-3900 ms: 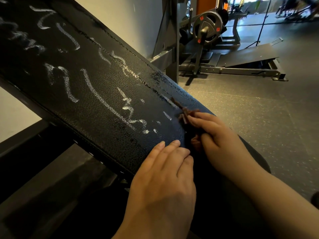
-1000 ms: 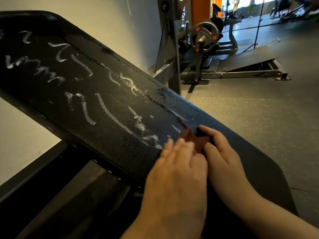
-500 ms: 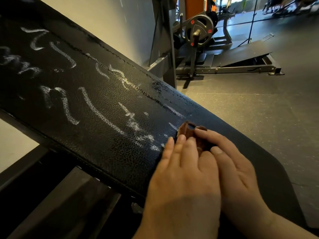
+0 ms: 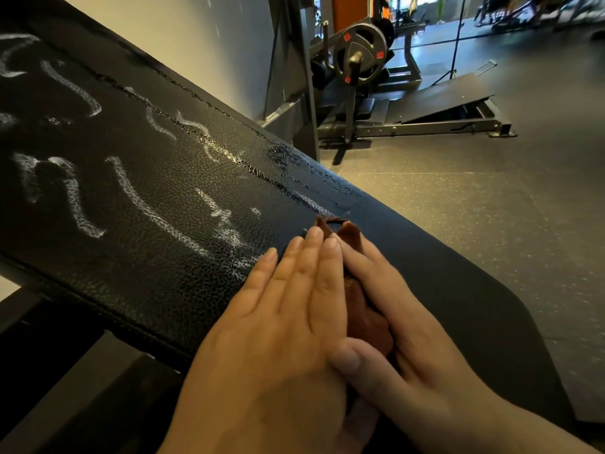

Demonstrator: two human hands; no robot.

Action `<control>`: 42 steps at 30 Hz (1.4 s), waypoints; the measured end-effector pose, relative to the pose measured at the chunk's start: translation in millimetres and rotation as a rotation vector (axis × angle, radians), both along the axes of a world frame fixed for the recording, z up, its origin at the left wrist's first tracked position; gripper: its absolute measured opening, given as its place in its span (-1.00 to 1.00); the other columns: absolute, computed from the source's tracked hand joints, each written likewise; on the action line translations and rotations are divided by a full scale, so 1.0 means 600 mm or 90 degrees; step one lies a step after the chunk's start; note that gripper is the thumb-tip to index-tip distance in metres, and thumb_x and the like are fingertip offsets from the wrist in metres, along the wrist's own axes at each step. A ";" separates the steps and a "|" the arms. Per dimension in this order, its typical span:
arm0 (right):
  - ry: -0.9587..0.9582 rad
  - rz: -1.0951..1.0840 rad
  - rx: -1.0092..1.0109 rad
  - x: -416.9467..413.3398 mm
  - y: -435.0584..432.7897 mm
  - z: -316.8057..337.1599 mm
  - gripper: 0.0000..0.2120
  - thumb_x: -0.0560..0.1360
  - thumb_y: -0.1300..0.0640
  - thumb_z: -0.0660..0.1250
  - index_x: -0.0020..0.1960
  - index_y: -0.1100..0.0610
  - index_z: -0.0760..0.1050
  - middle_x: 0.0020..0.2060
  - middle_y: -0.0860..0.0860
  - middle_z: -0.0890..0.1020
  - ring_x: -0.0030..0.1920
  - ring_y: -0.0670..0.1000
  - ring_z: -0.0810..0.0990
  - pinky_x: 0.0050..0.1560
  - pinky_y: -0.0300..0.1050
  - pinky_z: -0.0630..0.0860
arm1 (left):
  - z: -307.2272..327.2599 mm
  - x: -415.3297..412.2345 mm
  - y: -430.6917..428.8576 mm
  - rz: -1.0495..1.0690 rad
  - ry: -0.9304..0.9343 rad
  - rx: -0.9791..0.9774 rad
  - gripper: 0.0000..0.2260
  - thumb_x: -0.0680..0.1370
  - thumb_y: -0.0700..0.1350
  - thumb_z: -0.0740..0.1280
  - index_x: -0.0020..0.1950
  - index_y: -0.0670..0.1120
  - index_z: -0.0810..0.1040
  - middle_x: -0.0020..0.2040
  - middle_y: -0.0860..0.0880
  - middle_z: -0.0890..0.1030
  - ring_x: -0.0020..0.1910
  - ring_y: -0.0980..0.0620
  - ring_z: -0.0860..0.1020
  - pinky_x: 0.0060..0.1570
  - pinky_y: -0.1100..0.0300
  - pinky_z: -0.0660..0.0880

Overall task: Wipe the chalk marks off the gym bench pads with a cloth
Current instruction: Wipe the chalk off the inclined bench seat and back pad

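Note:
A black inclined bench pad [image 4: 157, 283] slopes from the upper left down to the lower right. White chalk marks [image 4: 144, 204] run across its upper and middle part, and the nearest ones are smeared. A small brown cloth [image 4: 363, 319] lies on the pad. My right hand [image 4: 412, 326] holds the cloth between its fingers and thumb. My left hand [image 4: 278, 329] lies flat with straight fingers, pressed against the right hand. Its fingertips sit at the cloth's upper end, next to the smeared chalk.
The dark bench frame [image 4: 82, 388] runs under the pad at the lower left. A steel upright [image 4: 294, 77] stands behind the pad. Beyond it are a plate-loaded machine [image 4: 360, 54] and a low ramp platform [image 4: 438, 99]. Speckled gym floor [image 4: 491, 208] lies to the right.
My left hand has slid up beside the right hand onto the cloth. Both hands and the cloth have moved slightly up the pad toward the chalk.

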State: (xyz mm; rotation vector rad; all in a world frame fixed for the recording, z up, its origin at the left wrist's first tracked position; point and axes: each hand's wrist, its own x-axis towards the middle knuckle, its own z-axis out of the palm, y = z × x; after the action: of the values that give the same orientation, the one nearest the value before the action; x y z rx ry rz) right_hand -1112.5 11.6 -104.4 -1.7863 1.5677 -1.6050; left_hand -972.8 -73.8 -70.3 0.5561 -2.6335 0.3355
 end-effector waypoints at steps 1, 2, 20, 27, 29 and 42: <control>0.016 -0.007 0.003 0.001 -0.003 -0.006 -0.25 0.53 -0.38 0.18 0.59 -0.03 0.20 0.59 -0.15 0.17 0.60 -0.03 0.11 0.51 0.27 0.17 | -0.003 -0.002 0.003 0.000 -0.009 0.000 -0.12 0.31 0.19 0.18 0.49 -0.37 0.31 0.49 -0.27 0.37 0.46 -0.19 0.38 0.35 -0.06 0.23; 0.039 -0.012 -0.016 -0.003 -0.012 -0.013 -0.29 0.55 -0.37 0.17 0.57 -0.01 0.24 0.58 -0.12 0.22 0.59 0.02 0.15 0.50 0.28 0.19 | -0.003 -0.001 0.005 0.005 -0.009 0.003 -0.11 0.30 0.19 0.19 0.49 -0.36 0.32 0.49 -0.27 0.37 0.47 -0.18 0.38 0.35 -0.06 0.24; -0.008 -0.016 0.134 -0.035 -0.088 -0.035 -0.64 0.51 -0.26 0.23 0.30 -0.44 0.43 0.34 -0.52 0.37 0.50 -0.39 0.09 0.46 -0.25 0.18 | -0.011 -0.003 0.006 0.036 -0.007 -0.075 -0.05 0.27 0.27 0.18 0.42 -0.43 0.37 0.43 -0.36 0.39 0.41 -0.29 0.41 0.33 -0.09 0.27; 0.063 -0.150 0.004 -0.029 -0.050 0.022 -0.81 0.54 0.15 0.29 0.07 -0.08 0.57 0.29 -0.30 0.54 0.39 -0.32 0.38 0.36 -0.35 0.36 | -0.010 -0.006 0.009 0.074 -0.028 -0.046 -0.13 0.33 0.23 0.18 0.41 -0.41 0.40 0.42 -0.36 0.41 0.41 -0.26 0.43 0.32 -0.09 0.27; 0.017 -0.207 0.022 -0.050 -0.074 0.026 -0.82 0.58 0.12 0.23 0.07 -0.09 0.57 0.20 -0.35 0.55 0.31 -0.39 0.41 0.31 -0.38 0.38 | -0.010 -0.009 0.014 0.083 -0.008 -0.048 -0.27 0.41 0.13 0.19 0.39 -0.38 0.44 0.41 -0.34 0.44 0.40 -0.25 0.45 0.32 -0.11 0.29; 0.048 -0.172 0.125 -0.058 -0.071 0.043 -0.66 0.68 -0.01 0.05 0.36 -0.19 0.47 0.38 -0.41 0.37 0.45 -0.33 0.27 0.51 -0.13 0.27 | 0.014 -0.012 -0.011 0.049 0.051 -0.026 -0.55 0.48 -0.12 0.13 0.24 -0.25 0.63 0.22 -0.19 0.64 0.22 -0.11 0.62 0.23 -0.12 0.54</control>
State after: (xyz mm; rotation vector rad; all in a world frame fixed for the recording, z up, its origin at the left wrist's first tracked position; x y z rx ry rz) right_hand -1147.3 -30.9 -78.6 -1.6052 1.9978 -1.4440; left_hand -979.9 -80.2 -61.8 0.6449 -2.5271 0.3812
